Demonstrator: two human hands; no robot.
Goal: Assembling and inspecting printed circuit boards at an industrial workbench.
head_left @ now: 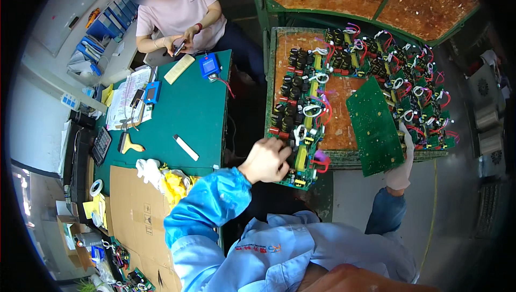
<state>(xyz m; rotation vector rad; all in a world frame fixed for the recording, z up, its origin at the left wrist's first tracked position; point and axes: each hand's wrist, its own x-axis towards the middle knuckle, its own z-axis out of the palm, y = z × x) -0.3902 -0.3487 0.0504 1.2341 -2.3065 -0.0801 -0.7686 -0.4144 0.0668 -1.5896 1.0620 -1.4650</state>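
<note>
My bare left hand (pixel 266 160) has its fingers curled over the near end of a long circuit board (pixel 302 155), among its black coils, yellow parts and looped wires. This board lies along the left side of the wooden trolley top (pixel 336 125). In a white glove, my right hand (pixel 400 168) grips another circuit board (pixel 373 125) by its near right edge. That one is tilted up, its flat green underside dotted with solder facing me. Its component side is hidden, and so are some fingertips of both hands.
Several populated circuit boards (pixel 398 71) with red and white wires fill the trolley's far and right parts. Left stands a green-topped table (pixel 183 109) with a brush (pixel 129 143), a blue device (pixel 209 66) and cardboard (pixel 140 211). A person (pixel 183 12) sits behind it, holding a phone.
</note>
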